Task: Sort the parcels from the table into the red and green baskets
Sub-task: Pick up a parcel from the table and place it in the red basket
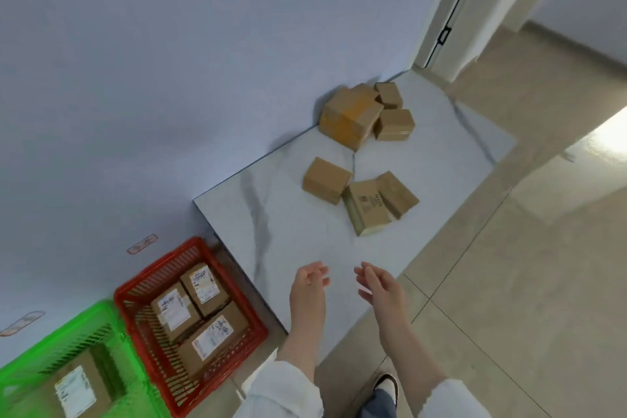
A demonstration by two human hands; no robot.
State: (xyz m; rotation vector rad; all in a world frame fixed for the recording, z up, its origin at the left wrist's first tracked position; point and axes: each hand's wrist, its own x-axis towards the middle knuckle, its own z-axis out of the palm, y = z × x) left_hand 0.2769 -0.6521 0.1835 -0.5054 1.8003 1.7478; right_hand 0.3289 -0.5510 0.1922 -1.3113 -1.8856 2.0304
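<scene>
We hold the left hand (308, 285) and right hand (380, 285) palms facing, fingers loosely spread and empty, above the near edge of the marble-patterned table (305, 241). The green basket (68, 332), of plastic lattice, contains one labelled carton (79, 390); the red basket (163, 268) beside it contains three labelled boxes (196, 316). Several brown cardboard parcels (327, 180) lie on the table's far half.

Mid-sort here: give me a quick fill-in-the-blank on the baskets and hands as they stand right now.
1. The red basket holds ___ parcels.
2. The green basket shows ___ parcel.
3. The left hand and right hand, both over the table, hold ___.
4. The unsorted boxes lie on the ___.

Missing words: three; one; nothing; table.
</scene>
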